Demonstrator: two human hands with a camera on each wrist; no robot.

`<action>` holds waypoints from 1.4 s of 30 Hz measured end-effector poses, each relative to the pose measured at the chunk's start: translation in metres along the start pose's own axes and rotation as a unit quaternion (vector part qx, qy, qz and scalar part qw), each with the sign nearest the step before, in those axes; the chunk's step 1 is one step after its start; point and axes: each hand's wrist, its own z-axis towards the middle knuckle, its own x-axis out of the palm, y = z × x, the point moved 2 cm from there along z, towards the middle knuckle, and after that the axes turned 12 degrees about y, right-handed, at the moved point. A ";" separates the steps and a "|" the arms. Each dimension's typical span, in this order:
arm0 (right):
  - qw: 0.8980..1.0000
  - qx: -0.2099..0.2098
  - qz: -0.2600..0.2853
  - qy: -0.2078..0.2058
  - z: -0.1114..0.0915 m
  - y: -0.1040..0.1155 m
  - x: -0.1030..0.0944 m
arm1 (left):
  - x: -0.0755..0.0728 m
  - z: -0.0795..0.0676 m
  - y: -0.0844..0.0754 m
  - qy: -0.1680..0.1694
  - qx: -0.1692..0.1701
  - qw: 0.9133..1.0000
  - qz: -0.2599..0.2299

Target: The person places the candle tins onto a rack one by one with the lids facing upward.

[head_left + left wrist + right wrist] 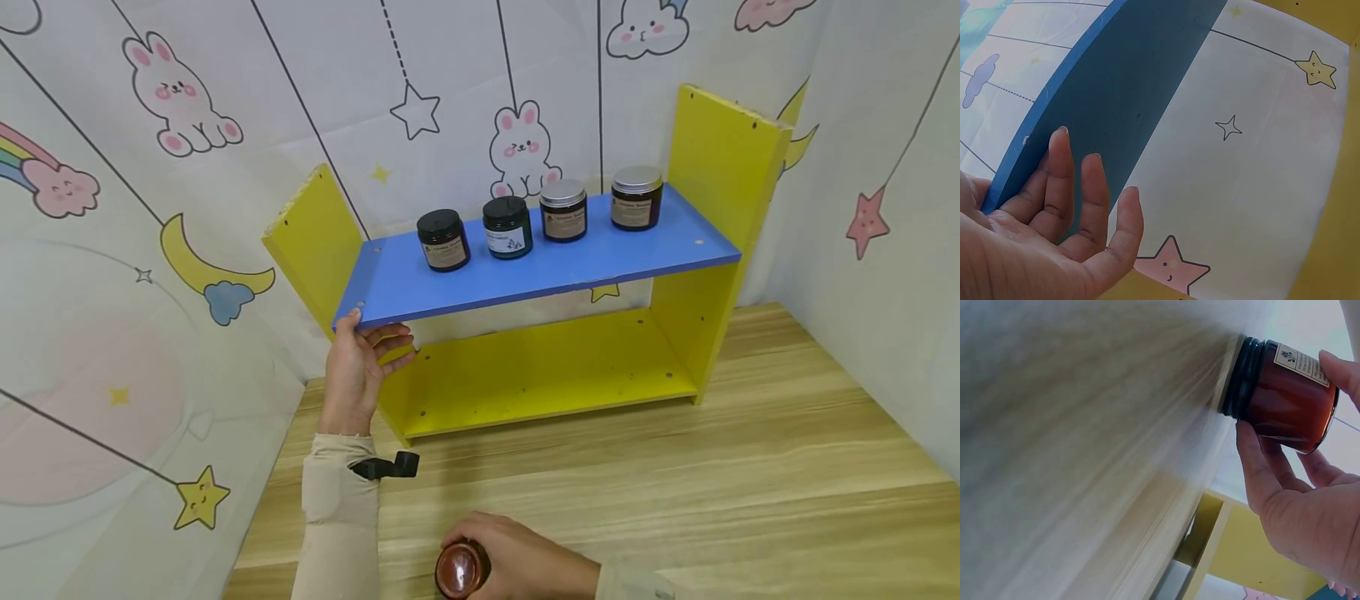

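My left hand (354, 375) grips the front left corner of the blue shelf board (555, 268), thumb on top and the other fingers below. The left wrist view shows the board's dark underside (1129, 87) and those loosely bent fingers. Near the front of the table, my right hand (521, 557) holds an amber candle jar (459, 571) upside down. In the right wrist view, the thumb and fingers wrap the glass of the jar (1288, 394); its black lid (1244, 378) faces the wooden surface and seems to touch it.
On the blue board stand several candle jars: a black-lidded amber one (443, 242), a dark green one (507, 229), and two with silver lids (563, 212). Yellow side panels (720, 167) rise at both ends; a yellow lower shelf (540, 367) sits on the wooden table (675, 483).
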 end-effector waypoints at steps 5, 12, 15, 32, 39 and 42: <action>1.000 0.003 -0.004 -0.001 -0.002 -0.003 -0.002 | 0.000 0.000 0.000 0.002 0.000 1.000 -0.003; 0.998 0.022 0.054 0.001 -0.007 -0.008 -0.008 | -0.001 0.000 0.001 0.001 0.003 1.000 -0.001; 0.995 0.032 0.092 0.002 -0.008 -0.010 -0.009 | -0.001 0.000 0.001 0.002 0.005 1.000 0.000; 0.991 0.050 0.122 0.003 -0.023 -0.014 -0.023 | -0.001 0.000 0.001 0.002 0.003 1.000 -0.003; 0.990 0.087 0.114 -0.006 -0.033 -0.013 -0.033 | -0.001 0.000 0.001 0.003 0.003 1.000 -0.005; 0.985 0.097 0.140 -0.003 -0.036 -0.015 -0.036 | -0.001 0.000 0.001 0.002 0.005 1.000 -0.005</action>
